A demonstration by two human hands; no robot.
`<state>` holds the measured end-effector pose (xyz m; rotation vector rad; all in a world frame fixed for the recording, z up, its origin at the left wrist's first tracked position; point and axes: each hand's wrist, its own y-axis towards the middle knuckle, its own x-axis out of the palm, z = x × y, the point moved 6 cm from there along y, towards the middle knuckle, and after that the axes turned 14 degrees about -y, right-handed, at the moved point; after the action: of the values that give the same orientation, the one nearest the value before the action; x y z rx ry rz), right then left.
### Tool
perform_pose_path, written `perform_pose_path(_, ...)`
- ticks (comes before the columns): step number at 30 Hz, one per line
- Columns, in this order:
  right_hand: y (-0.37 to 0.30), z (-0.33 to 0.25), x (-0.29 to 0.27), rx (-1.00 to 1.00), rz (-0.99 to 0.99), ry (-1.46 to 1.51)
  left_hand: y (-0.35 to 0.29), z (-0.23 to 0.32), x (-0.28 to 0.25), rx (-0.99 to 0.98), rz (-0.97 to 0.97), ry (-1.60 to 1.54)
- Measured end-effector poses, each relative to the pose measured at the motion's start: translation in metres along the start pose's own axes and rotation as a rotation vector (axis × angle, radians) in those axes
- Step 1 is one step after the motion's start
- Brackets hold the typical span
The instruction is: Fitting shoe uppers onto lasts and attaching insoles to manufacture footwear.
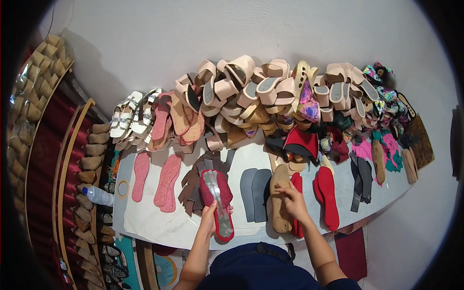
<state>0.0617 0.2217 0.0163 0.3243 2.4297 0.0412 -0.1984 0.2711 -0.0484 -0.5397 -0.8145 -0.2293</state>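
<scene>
My left hand (210,218) is wrapped round the lower part of a red slipper (227,191), held upright over the table's front part. Its face toward me has a red rim and a shiny grey, smeared-looking strip down the middle. My right hand (293,202) has its fingers apart at the edge of a wooden shoe last (280,212); whether the fingertips touch it cannot be made out. Partly hidden behind that hand is a narrow red sole (297,182). Grey soles (248,193) lie left of the last, and more red soles (327,198) lie right of it.
Pink heeled sandals (273,86) are heaped along the wall, beside white sandals (126,116). Pink soles (169,181) and brown strips (192,186) lie on the table (137,217). Left stands a rack of shoe lasts (92,163) with a plastic bottle (99,195). Dark strips (360,179) lie right.
</scene>
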Motion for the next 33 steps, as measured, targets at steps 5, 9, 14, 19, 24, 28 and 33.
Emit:
perform_pose_path(5,0.013,-0.007,-0.039,0.006,0.108,-0.087,0.007,-0.012,-0.013,-0.165,-0.061,-0.187)
perform_pose_path(9,0.011,-0.008,-0.052,0.047,0.218,-0.272,0.004,-0.009,0.010,-0.092,-0.064,0.002)
perform_pose_path(14,-0.002,0.011,-0.051,0.005,0.145,-0.306,0.001,-0.012,0.011,-0.085,-0.081,-0.043)
perform_pose_path(19,-0.011,0.030,-0.030,-0.019,-0.060,-0.207,-0.003,-0.026,0.008,-0.208,-0.096,-0.203)
perform_pose_path(24,-0.015,0.041,-0.028,0.087,-0.012,-0.168,-0.006,-0.037,0.039,-0.146,-0.127,-0.001)
perform_pose_path(28,-0.015,0.038,-0.041,0.109,-0.085,-0.014,-0.005,-0.060,0.064,-0.164,-0.198,-0.016)
perform_pose_path(33,-0.035,0.073,-0.058,0.170,0.043,0.250,-0.001,-0.112,0.118,-0.236,-0.231,-0.020)
